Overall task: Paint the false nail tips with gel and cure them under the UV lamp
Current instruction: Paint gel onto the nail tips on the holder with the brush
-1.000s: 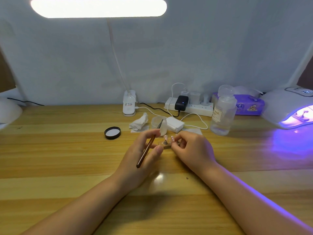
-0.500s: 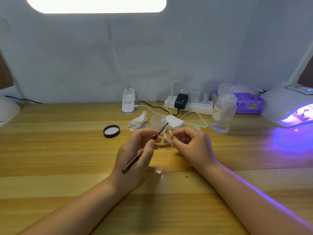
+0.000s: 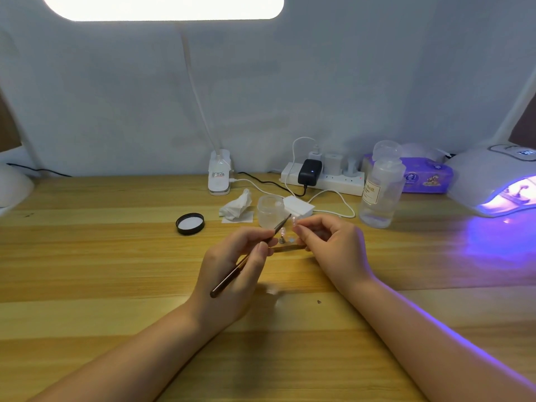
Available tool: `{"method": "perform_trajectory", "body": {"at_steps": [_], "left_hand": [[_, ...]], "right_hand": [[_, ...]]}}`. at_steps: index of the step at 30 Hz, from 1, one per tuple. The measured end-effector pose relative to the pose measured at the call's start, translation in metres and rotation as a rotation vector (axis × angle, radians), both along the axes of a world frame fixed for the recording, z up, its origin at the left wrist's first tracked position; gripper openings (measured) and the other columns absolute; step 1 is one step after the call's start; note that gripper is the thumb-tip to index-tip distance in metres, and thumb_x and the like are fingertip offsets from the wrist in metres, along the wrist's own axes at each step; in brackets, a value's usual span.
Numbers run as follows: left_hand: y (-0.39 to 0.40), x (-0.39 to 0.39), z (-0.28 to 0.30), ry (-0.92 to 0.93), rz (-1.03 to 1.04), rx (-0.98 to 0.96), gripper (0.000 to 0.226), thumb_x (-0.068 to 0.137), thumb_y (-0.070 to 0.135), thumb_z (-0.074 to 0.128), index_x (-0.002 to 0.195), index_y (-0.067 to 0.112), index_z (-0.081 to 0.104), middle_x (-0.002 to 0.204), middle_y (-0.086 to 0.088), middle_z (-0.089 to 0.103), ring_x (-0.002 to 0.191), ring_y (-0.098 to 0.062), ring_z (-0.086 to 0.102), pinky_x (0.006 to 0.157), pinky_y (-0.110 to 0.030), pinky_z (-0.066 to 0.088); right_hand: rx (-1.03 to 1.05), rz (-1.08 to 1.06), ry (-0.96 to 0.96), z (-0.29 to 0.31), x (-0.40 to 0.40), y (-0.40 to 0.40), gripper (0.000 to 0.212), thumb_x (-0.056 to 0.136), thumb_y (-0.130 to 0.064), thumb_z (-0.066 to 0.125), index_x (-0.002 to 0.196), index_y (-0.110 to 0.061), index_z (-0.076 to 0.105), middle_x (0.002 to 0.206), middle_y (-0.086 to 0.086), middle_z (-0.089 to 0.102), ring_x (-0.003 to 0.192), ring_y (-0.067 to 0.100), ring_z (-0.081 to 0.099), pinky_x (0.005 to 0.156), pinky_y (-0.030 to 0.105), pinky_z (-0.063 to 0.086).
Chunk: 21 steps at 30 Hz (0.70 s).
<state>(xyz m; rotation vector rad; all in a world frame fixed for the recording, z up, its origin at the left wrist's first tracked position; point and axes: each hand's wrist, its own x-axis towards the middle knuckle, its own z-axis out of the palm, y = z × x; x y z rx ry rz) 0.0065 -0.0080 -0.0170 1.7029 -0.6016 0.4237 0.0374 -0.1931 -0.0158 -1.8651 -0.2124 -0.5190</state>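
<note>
Here, left hand (image 3: 232, 268): it gripped a thin dark brush (image 3: 249, 258) between thumb and curled fingers, handle slanting down to the left, bristle end pointing up-right toward the nail tip.
Right hand (image 3: 330, 245): its fingers were curled, and thumb and forefinger pinched a small clear false nail tip (image 3: 293, 220) held up just beside the brush end.
Nail stand (image 3: 285, 245): a low flat strip lay on the wooden table (image 3: 116, 271) between the 2 hands, with 1 more tip on a small peg (image 3: 282, 236) standing on it; whether either hand touched the strip could not be told.
Gel jar (image 3: 270, 210): a frosted open pot stood just behind the hands, its black lid (image 3: 190, 224) lying apart to the left, inside facing up.
UV lamp (image 3: 493, 181): the white dome sat at the table's far right, lit, throwing violet light on the wood.
Bottle (image 3: 380, 192): a clear labelled bottle stood between jar and lamp.
Other items: a crumpled tissue (image 3: 236, 207) and a white pad stack (image 3: 298, 206) lay near the jar; a power strip (image 3: 322, 177) with plugs and a purple wipes pack (image 3: 426, 177) sat against the back wall; a clip lamp base (image 3: 219, 175) stood left of the strip.
</note>
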Motion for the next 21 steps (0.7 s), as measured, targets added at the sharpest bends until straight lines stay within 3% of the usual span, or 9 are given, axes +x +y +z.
{"method": "perform_trajectory", "body": {"at_steps": [4, 8, 16, 21], "left_hand": [[-0.0002, 0.0000, -0.0006, -0.010, 0.012, 0.022, 0.033, 0.091, 0.032, 0.051, 0.113, 0.012, 0.065, 0.099, 0.001, 0.074, 0.094, -0.018, 0.071, 0.082, -0.037, 0.056], [0.0001, 0.0001, 0.0000, -0.018, 0.007, 0.045, 0.028, 0.092, 0.032, 0.052, 0.112, 0.020, 0.066, 0.099, 0.001, 0.074, 0.093, -0.019, 0.070, 0.082, -0.039, 0.056], [0.0015, -0.0002, -0.0012, -0.015, -0.012, 0.022, 0.028, 0.091, 0.030, 0.050, 0.106, 0.014, 0.067, 0.094, 0.004, 0.074, 0.087, -0.015, 0.070, 0.077, -0.025, 0.054], [0.0001, 0.0009, -0.0004, 0.002, 0.004, 0.044, 0.032, 0.090, 0.036, 0.052, 0.112, 0.018, 0.067, 0.098, 0.004, 0.074, 0.091, -0.015, 0.070, 0.081, -0.031, 0.055]], "right_hand": [[-0.012, -0.008, 0.004, 0.0002, -0.0004, 0.0005, 0.012, 0.082, -0.016, 0.073, 0.086, -0.027, 0.071, 0.071, -0.006, 0.070, 0.070, 0.005, 0.067, 0.068, 0.024, 0.057], [-0.036, -0.013, -0.013, 0.0004, -0.0010, 0.0012, 0.011, 0.082, -0.015, 0.073, 0.085, -0.026, 0.071, 0.072, -0.007, 0.070, 0.070, 0.005, 0.067, 0.068, 0.027, 0.057], [-0.017, -0.013, -0.003, 0.0001, -0.0004, 0.0007, 0.013, 0.082, -0.014, 0.073, 0.086, -0.026, 0.071, 0.072, -0.004, 0.071, 0.070, 0.007, 0.068, 0.069, 0.031, 0.058], [-0.033, 0.005, -0.004, 0.0001, -0.0010, 0.0010, 0.011, 0.083, -0.014, 0.072, 0.088, -0.023, 0.071, 0.073, -0.004, 0.071, 0.072, 0.009, 0.068, 0.070, 0.034, 0.058]]}}
